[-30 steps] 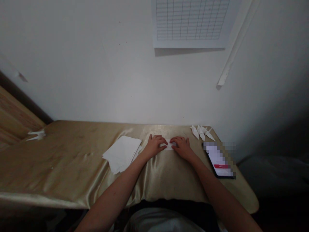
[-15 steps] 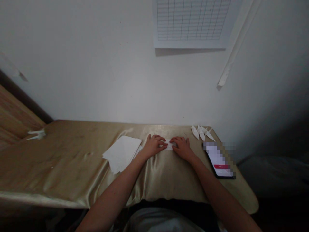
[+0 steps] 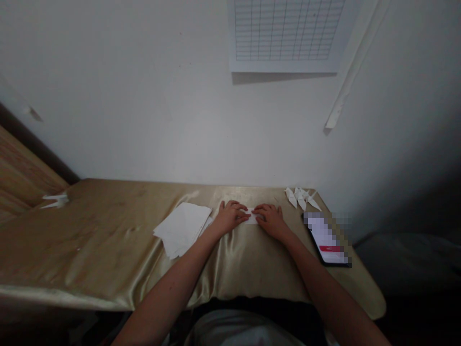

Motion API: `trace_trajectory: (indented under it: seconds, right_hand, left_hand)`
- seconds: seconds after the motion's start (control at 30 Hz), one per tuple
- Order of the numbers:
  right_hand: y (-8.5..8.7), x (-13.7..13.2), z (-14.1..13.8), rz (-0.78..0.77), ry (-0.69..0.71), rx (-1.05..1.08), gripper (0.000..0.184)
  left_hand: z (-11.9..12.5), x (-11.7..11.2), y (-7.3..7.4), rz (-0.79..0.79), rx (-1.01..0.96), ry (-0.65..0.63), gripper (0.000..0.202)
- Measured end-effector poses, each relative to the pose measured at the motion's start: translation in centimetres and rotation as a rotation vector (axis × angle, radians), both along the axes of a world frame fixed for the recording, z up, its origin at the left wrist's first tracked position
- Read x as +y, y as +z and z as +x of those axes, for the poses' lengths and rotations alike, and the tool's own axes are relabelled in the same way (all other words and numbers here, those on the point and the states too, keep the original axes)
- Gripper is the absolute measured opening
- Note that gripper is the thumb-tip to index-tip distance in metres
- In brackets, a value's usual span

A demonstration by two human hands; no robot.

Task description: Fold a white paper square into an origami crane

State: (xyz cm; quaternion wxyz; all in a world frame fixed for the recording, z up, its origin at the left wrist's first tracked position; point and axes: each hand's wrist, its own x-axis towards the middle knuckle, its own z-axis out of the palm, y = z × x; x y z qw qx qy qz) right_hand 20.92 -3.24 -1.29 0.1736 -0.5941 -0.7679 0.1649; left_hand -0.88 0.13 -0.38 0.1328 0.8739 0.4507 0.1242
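A small folded piece of white paper [image 3: 252,219] lies flat on the gold satin tablecloth [image 3: 252,269], partly covered by my fingers. From its left side my left hand [image 3: 231,216] presses down on it, fingers stretched out and apart. My right hand [image 3: 271,219] rests on its right part in the same way, fingers spread and pointing left. A narrow gap between the fingertips shows the middle of the paper. To the left of my left hand sits a stack of white paper sheets [image 3: 183,226], its right edge close to my forearm.
Several folded white paper cranes [image 3: 300,198] stand at the table's back right corner. A smartphone [image 3: 326,240] with a lit screen lies beside my right forearm. Another white paper piece [image 3: 55,200] is at the far left. A printed grid sheet [image 3: 284,33] hangs on the wall behind.
My right fingertips have shifted very slightly left on the paper. Otherwise both hands and the things on the table stay in place.
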Motion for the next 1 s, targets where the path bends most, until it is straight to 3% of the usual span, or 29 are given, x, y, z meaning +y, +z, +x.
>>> trace_trajectory:
  seconds: [0.37, 0.63, 1.0]
  right_hand:
    - [-0.2, 0.0, -0.2, 0.009, -0.024, 0.011, 0.035]
    - [-0.7, 0.0, -0.4, 0.047, -0.041, -0.001, 0.030]
    - [-0.9, 0.1, -0.8, 0.072, -0.069, -0.056, 0.026]
  left_hand:
    - [0.2, 0.2, -0.6, 0.086, -0.030, 0.004, 0.020]
    - [1.7, -0.5, -0.5, 0.091, -0.086, 0.160, 0.013]
    - [2.5, -0.8, -0.1, 0.060, -0.125, 0.225, 0.015]
